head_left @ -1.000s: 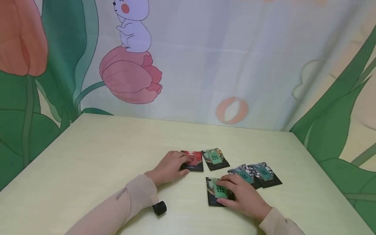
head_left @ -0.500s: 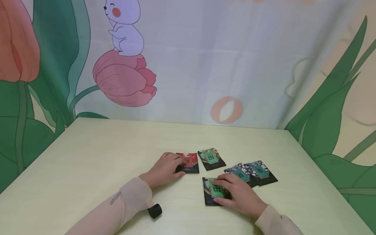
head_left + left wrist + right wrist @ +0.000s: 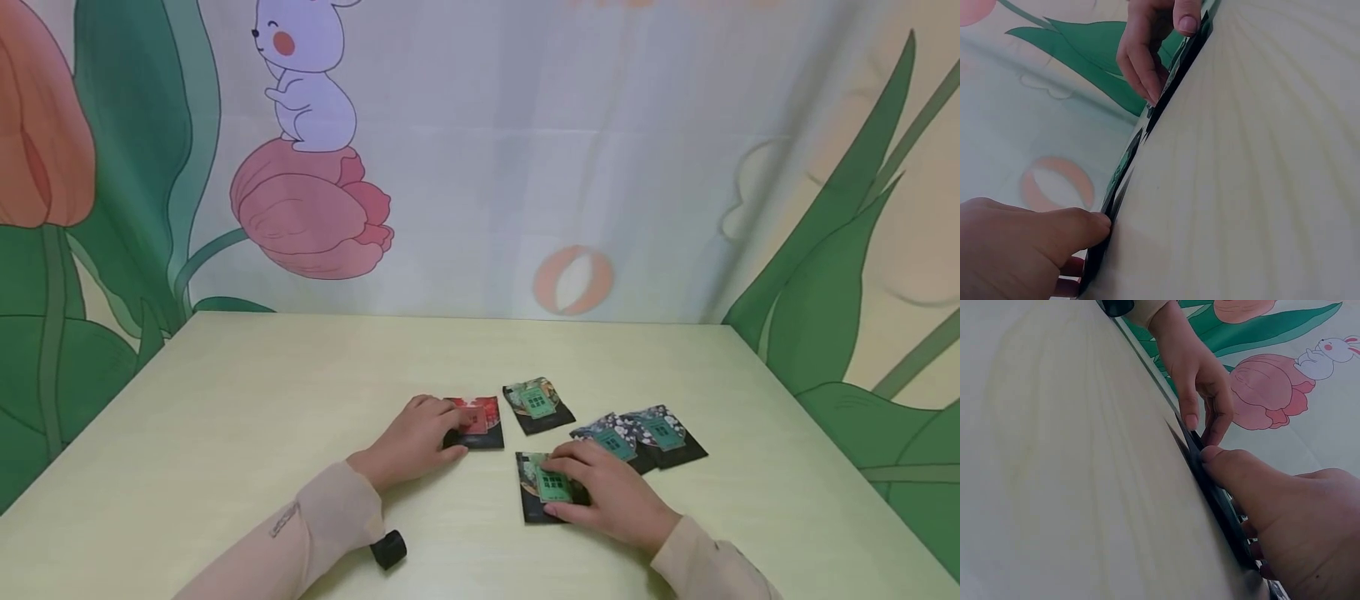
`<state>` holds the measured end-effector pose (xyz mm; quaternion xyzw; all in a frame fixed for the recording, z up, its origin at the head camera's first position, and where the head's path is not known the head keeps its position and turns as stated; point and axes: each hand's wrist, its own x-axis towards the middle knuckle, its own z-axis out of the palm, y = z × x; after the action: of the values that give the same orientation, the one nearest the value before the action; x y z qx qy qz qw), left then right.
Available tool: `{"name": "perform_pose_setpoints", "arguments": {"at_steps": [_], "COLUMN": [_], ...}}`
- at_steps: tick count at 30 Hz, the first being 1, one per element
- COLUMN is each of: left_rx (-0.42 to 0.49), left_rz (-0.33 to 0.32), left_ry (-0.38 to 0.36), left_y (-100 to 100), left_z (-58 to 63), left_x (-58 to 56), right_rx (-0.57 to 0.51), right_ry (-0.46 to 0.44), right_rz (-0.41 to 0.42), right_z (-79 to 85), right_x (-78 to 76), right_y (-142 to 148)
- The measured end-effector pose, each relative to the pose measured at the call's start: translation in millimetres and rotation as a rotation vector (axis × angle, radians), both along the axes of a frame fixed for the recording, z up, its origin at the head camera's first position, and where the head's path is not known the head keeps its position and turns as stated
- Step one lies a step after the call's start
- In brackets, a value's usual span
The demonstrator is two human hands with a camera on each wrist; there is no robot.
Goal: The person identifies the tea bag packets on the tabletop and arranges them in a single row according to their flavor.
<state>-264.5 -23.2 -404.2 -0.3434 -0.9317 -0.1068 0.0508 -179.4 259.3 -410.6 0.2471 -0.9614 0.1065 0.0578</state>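
In the head view my left hand (image 3: 408, 442) holds the left side of a flat red-and-black sachet (image 3: 489, 423), thumb by its near edge and fingers over its top. My right hand (image 3: 613, 496) grips a green-and-black sachet (image 3: 531, 492) nearer me, covering its right part. The left wrist view has the left thumb (image 3: 1088, 228) against the red sachet's edge. In the right wrist view the right thumb (image 3: 1229, 465) bears on the dark sachet (image 3: 1213, 500), whose far corner sits slightly off the tabletop. Finger undersides are hidden.
Another green sachet (image 3: 537, 404) lies behind, right of the red one. Two blue floral sachets (image 3: 663, 433) overlap to the right, partly behind my right hand. A black cylindrical object (image 3: 389, 550) is at the left cuff. A printed cloth (image 3: 465, 167) hangs behind the table (image 3: 300, 367).
The left hand has drawn the red sachet slightly toward me relative to the green sachet behind. The right hand and its sachet stay nearly in place. The head view has shifted a little.
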Motion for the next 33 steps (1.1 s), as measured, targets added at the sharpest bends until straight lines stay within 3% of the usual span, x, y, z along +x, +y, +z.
{"name": "perform_pose_setpoints", "arguments": {"at_steps": [11, 25, 33], "left_rx": [-0.004, -0.043, -0.052], "left_rz": [-0.036, -0.040, -0.067], "left_ry": [0.055, 0.040, 0.070], "left_y": [-14, -31, -42], "left_z": [-3.7, 1.0, -0.2], "left_x": [7.8, 23.9, 34.3], "right_rx": [-0.005, -0.015, -0.023], "right_ry": [0.028, 0.048, 0.073], "right_rz": [0.017, 0.013, 0.028], "right_z": [-2.1, -2.1, -4.0], "right_x": [0.2, 0.2, -0.7], "right_y": [-2, -2, -1]}}
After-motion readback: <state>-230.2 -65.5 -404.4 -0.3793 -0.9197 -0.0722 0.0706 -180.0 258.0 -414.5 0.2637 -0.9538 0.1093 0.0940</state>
